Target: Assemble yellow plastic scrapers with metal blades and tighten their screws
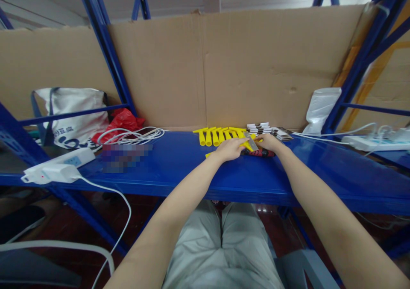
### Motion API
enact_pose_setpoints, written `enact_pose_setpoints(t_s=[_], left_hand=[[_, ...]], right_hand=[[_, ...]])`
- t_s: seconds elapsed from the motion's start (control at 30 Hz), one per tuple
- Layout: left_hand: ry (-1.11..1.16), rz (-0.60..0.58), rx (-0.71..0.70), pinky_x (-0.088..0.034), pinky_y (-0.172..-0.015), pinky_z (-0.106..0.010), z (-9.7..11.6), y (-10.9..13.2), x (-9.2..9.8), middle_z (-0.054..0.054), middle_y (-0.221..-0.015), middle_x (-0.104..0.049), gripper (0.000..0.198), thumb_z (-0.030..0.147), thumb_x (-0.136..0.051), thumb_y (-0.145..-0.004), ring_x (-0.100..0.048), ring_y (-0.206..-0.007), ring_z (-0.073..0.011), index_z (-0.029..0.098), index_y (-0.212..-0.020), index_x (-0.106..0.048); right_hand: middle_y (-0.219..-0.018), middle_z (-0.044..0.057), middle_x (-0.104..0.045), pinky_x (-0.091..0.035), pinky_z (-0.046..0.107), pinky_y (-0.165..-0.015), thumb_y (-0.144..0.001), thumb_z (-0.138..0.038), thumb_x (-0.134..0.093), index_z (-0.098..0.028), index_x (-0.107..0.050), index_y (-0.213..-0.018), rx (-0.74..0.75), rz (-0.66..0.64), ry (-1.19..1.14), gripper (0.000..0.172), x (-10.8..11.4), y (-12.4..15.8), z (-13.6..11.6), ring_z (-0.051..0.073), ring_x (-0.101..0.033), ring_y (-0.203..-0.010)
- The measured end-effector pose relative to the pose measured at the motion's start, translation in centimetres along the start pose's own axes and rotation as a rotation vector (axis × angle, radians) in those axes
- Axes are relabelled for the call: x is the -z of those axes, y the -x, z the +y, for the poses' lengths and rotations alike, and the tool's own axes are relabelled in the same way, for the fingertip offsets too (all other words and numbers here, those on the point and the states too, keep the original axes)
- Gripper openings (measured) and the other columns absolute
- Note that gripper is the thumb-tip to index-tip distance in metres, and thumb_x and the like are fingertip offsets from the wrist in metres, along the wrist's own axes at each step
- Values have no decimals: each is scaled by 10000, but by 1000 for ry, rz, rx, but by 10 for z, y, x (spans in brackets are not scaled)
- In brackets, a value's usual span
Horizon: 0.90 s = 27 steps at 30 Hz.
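My left hand is closed around a yellow-handled scraper with a flat grey metal blade, tilted above the table. Close by on the right, my right hand has its fingers curled at the blade side; whether they grip the blade or something small is hard to see. Just below both hands lies a red and black tool handle, partly covered. Several yellow T-shaped scraper handles lie side by side in a row behind my left hand. Part of another yellow piece shows under my left wrist.
Black-and-white paper packets lie behind my right hand. Left stand a power strip, coiled white cable, a red bag and a cloth bag. Cardboard walls the back of the blue table; a white pouch leans right.
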<state>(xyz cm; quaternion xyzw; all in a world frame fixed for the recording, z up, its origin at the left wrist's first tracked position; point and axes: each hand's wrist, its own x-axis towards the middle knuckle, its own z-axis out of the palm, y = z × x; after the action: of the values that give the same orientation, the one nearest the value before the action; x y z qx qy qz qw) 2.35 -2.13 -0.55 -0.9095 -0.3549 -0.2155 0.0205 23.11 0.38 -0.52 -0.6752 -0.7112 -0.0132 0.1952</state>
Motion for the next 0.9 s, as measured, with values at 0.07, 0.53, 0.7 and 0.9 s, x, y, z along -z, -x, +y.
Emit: enact_pose_setpoints(t_s=[0.07, 0.53, 0.7, 0.9], left_hand=[[1, 0, -3, -408, -1037, -330, 0, 0, 0, -24, -1383, -519, 461, 236, -446, -909, -486, -1262, -173, 250, -1370, -448], [7, 3, -3, -405, -1039, -330, 1, 0, 0, -29, -1370, -533, 454, 234, -443, -908, -490, -1258, -174, 239, -1362, -460], [6, 2, 0, -415, -1031, -348, 1, 0, 0, -17, -1383, -520, 447, 247, -440, -910, -491, -1258, -180, 268, -1356, -461], [-2, -12, 9, -411, -1035, -340, 2, 2, 3, -16, -1386, -516, 450, 258, -440, -913, -487, -1262, -179, 268, -1362, -455]], right_hand=[[-983, 79, -724, -481, 224, -789, -757, -163, -586, -157, -727, -916, -6, 18, 26, 212, 0, 0, 0, 187, -665, -912], [-996, 142, -703, -462, 225, -757, -751, -129, -559, -100, -647, -1023, -101, 50, 84, 287, 0, -1, -2, 191, -652, -900], [-938, 116, -713, -473, 227, -716, -704, -127, -575, -118, -656, -1019, -149, 104, 88, 325, -3, -4, 4, 194, -656, -865], [-759, 104, -705, -468, 239, -653, -711, -155, -557, -155, -693, -733, -208, 58, 92, 138, -4, -4, 10, 207, -661, -769]])
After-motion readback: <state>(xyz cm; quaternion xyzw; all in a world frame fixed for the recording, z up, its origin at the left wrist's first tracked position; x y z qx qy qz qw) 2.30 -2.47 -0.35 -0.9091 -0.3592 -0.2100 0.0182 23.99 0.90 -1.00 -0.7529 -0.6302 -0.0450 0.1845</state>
